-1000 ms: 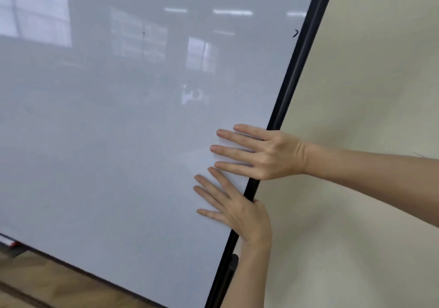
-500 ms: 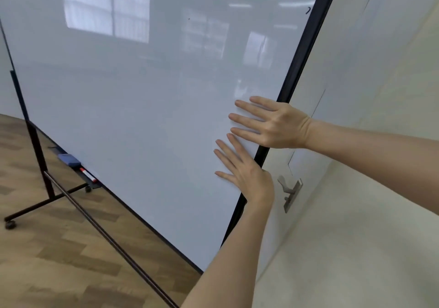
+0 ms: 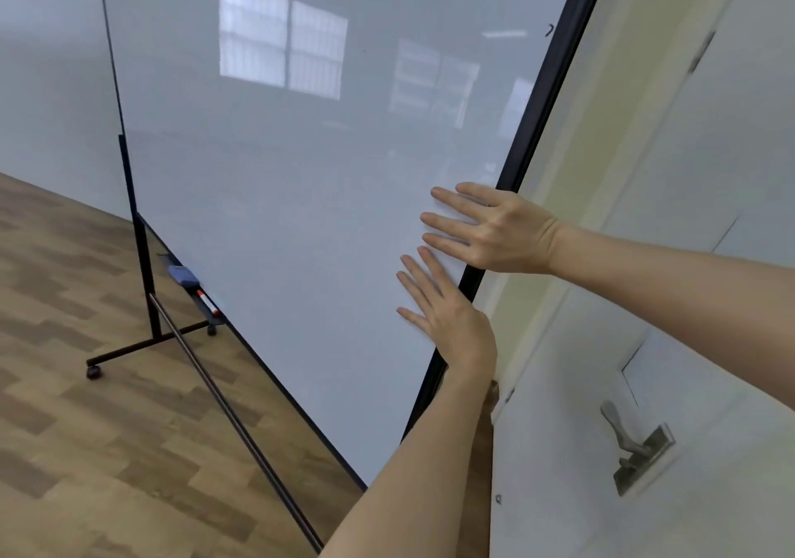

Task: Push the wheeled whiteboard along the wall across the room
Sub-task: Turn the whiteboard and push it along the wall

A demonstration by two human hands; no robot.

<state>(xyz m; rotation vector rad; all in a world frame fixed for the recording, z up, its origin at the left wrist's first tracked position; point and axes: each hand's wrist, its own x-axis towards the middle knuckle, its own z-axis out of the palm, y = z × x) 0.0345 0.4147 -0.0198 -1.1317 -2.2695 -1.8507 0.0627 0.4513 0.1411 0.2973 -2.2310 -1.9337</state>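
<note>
While the whiteboard [image 3: 301,196] is standing along the wall [image 3: 645,136], we are pressing our left hand [image 3: 447,321] and right hand [image 3: 494,230] flat, fingers spread, against its near edge, its length stretching away leftward.

surface: wood-plank floor [image 3: 86,450] | on it: whiteboard stand's caster [image 3: 93,371]

whiteboard [image 3: 279,196]: glossy, smooth | floor [image 3: 86,450]: wood | door handle [image 3: 632,441]: metal
</note>
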